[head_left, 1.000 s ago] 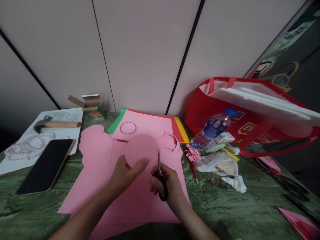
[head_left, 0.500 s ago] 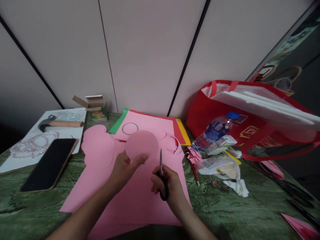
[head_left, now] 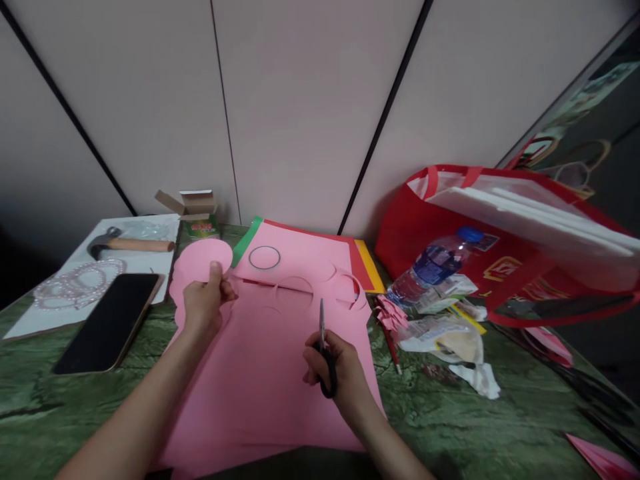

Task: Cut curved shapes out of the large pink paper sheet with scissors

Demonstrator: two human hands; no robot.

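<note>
My left hand (head_left: 207,300) pinches a pink paper circle (head_left: 210,253) over the left side of the work area, with the thumb on top of it. Beneath and beside it lie several more pink paper circles (head_left: 179,288), partly covered by the hand. In my right hand (head_left: 333,363) is a pair of scissors (head_left: 327,367) with black handles, blades upward and seemingly closed. Below both hands spreads a large pink paper sheet (head_left: 290,373). Curved cuts and thin strips show along its far part. A thin ring (head_left: 265,257) lies on pink paper at the back.
Left are a phone (head_left: 110,323), a hammer (head_left: 135,245), beaded strands (head_left: 77,283) and a small opened box (head_left: 200,223). On the right stand a water bottle (head_left: 433,267) and red bag (head_left: 450,200), near a pink paper flower (head_left: 391,313), a pencil (head_left: 393,350) and plastic wrapping (head_left: 445,333).
My left hand has carried the pink circle leftward from the middle of the sheet to the other circles. My right hand stays in place with the scissors. The view has shifted slightly.
</note>
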